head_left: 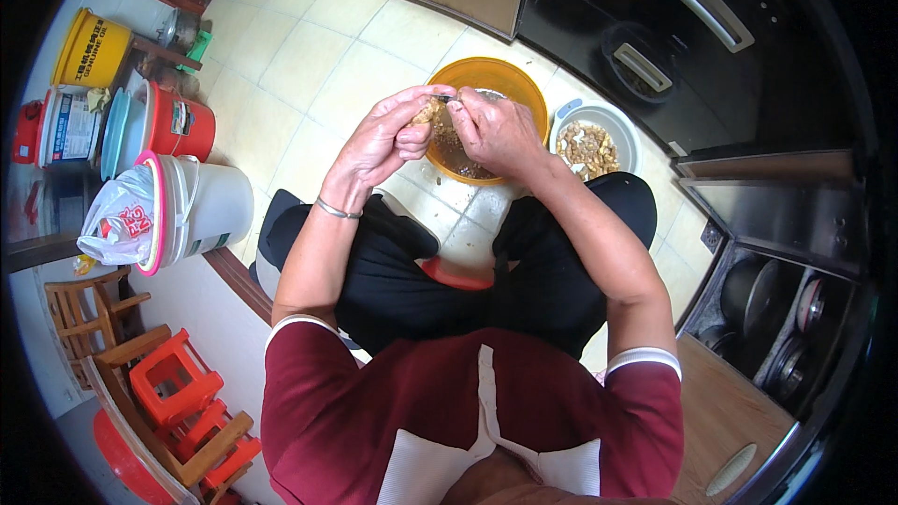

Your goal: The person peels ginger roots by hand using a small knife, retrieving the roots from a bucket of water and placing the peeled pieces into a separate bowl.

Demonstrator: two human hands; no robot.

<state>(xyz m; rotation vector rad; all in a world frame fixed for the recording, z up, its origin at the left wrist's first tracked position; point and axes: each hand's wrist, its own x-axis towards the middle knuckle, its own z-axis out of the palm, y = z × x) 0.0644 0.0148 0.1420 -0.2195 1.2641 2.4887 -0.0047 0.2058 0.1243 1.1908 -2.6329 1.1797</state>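
Observation:
My left hand [393, 136] is closed around a knobby tan-brown piece of food [429, 113]; its exact kind is unclear. Close against it, my right hand [496, 131] pinches a small dark tool [443, 97], mostly hidden by the fingers. Both hands meet above the near left part of an amber basin [537, 98] on the floor. Brown crumbs and murky, wet-looking contents show inside that basin. Just right of it stands a grey bowl [633, 136] filled with pale and tan-brown chunks [587, 148].
Dark cabinets with handles [716, 14] border the right, above a pot rack [748, 295]. To the left stand a white bucket [220, 201] with a pink rim, a red bucket [192, 126] and a yellow bucket [94, 49]. Red stools [175, 379] are at lower left.

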